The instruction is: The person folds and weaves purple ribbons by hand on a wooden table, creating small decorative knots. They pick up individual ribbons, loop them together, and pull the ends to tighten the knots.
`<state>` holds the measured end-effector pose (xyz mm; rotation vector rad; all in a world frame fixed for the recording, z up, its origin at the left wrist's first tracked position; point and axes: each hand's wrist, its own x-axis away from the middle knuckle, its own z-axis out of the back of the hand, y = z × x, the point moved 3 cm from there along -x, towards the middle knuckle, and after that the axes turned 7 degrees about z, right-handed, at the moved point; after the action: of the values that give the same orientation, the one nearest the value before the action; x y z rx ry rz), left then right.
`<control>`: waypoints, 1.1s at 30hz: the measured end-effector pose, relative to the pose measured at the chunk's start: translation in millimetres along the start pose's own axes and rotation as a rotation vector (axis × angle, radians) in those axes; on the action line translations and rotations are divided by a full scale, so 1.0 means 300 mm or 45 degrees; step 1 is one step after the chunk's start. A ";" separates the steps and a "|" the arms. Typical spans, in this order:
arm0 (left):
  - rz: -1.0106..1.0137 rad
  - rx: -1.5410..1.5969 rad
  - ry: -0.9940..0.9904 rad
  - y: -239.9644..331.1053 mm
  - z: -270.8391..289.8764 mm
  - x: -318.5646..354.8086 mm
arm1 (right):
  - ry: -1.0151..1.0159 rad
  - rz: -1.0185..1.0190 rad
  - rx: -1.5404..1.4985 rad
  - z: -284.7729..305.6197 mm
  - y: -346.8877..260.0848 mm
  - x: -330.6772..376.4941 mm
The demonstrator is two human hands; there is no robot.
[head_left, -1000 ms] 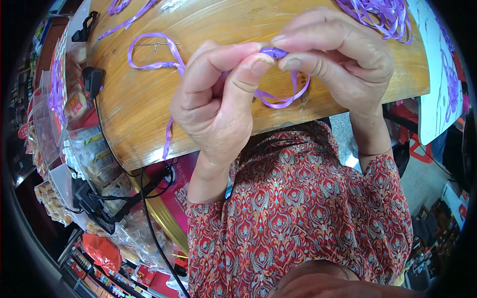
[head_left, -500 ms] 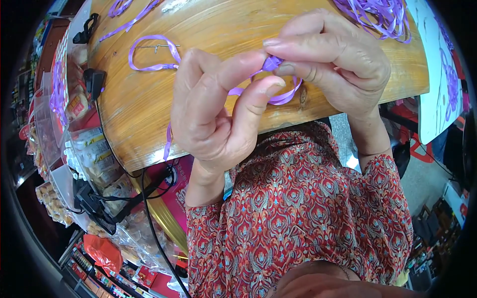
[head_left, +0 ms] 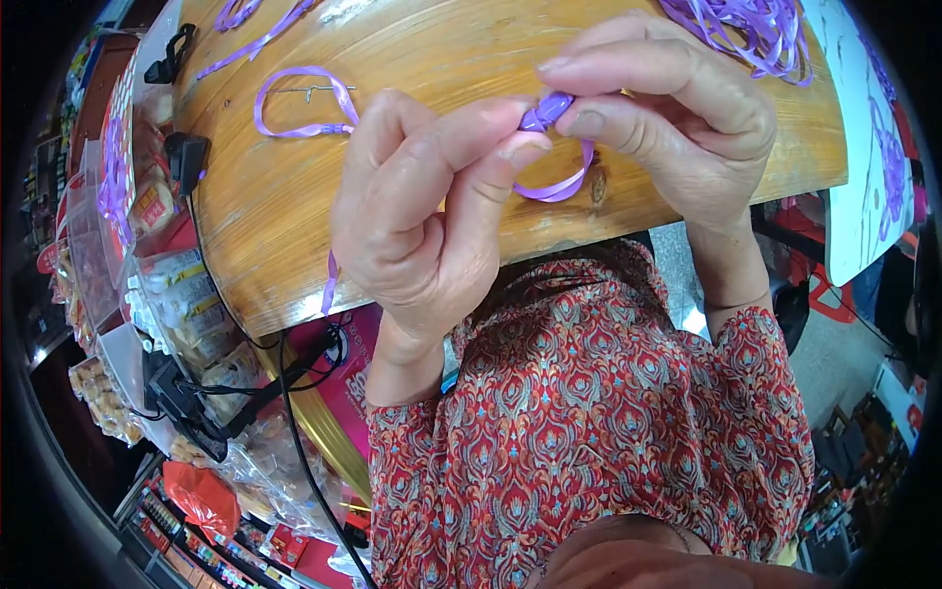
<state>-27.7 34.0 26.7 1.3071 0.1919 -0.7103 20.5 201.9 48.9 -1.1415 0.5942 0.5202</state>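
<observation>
A folded, knotted section of purple ribbon (head_left: 547,112) is held above the wooden table, between my two hands. My left hand (head_left: 417,201) pinches its left end between thumb and forefinger. At its other end is my right hand (head_left: 682,123), closed around it with the thumb against the ribbon and the forefinger arched above. Below the knot a loop of the same ribbon (head_left: 561,190) hangs in a curve. Another purple tail (head_left: 331,285) drops past the table edge beside my left wrist; where it leads is hidden behind that hand.
On the wooden table (head_left: 285,206) lie a looped ribbon (head_left: 261,106) with a thin metal pin (head_left: 310,90), and a heap of purple ribbons (head_left: 751,34) at the far right. Black clips (head_left: 184,157) and a cable line the left edge, beside packaged goods (head_left: 186,304).
My right thumb and forefinger have spread slightly, showing more of the knot. My left hand has shifted a little left and up, and the hanging loop has moved slightly.
</observation>
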 end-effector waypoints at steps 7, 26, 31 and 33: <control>0.036 0.203 0.013 -0.026 -0.007 0.003 | 0.046 -0.181 -0.331 0.006 -0.004 -0.003; 0.371 0.452 0.017 -0.005 -0.001 0.021 | -0.003 0.376 0.409 -0.047 0.006 0.021; 0.394 0.464 0.031 0.000 -0.014 0.021 | 0.046 -0.158 0.150 -0.012 -0.045 0.001; 0.379 0.463 0.049 -0.013 0.000 0.031 | 0.015 -0.103 0.188 -0.031 -0.038 0.002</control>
<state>-22.6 30.3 18.8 1.6544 -0.1068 -0.4778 26.7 189.3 53.5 -1.0244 0.5842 0.3938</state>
